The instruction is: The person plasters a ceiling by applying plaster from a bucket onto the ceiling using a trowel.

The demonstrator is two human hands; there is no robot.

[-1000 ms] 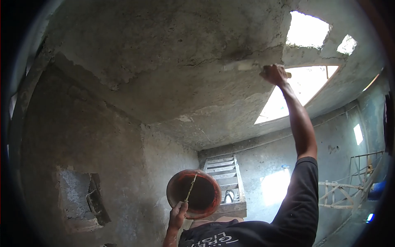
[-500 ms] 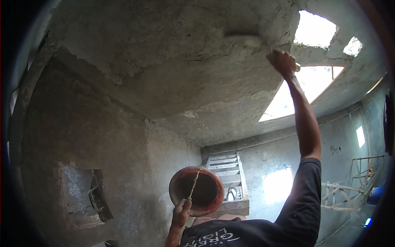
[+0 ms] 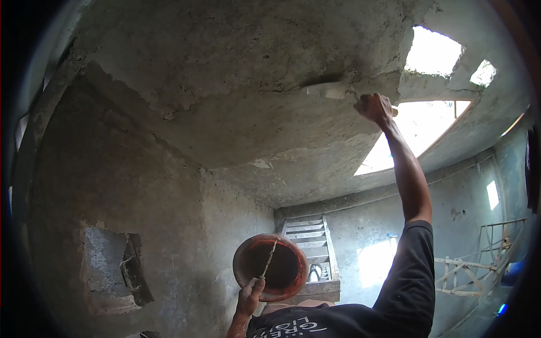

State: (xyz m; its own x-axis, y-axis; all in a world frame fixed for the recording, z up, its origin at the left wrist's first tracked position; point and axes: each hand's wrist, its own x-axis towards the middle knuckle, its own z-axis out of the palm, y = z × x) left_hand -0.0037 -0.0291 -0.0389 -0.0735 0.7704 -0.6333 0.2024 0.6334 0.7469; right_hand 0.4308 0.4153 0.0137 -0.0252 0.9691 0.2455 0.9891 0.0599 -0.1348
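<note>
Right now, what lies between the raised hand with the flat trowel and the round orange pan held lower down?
In the head view, only bare grey plastered ceiling and wall lie between the right hand with its trowel and the orange pan in the left hand.

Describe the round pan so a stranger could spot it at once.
Start at the rough grey plastered ceiling and drop to the bottom middle of the view, in front of the pale wooden ladder. There the left hand holds up a round rust-orange pan, the only circular, coloured thing among grey walls.

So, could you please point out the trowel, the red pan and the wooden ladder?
trowel (image 3: 328,90), head view, on its flat blade.
red pan (image 3: 255,254), head view, on its rim.
wooden ladder (image 3: 307,237), head view, on a rung.
</note>
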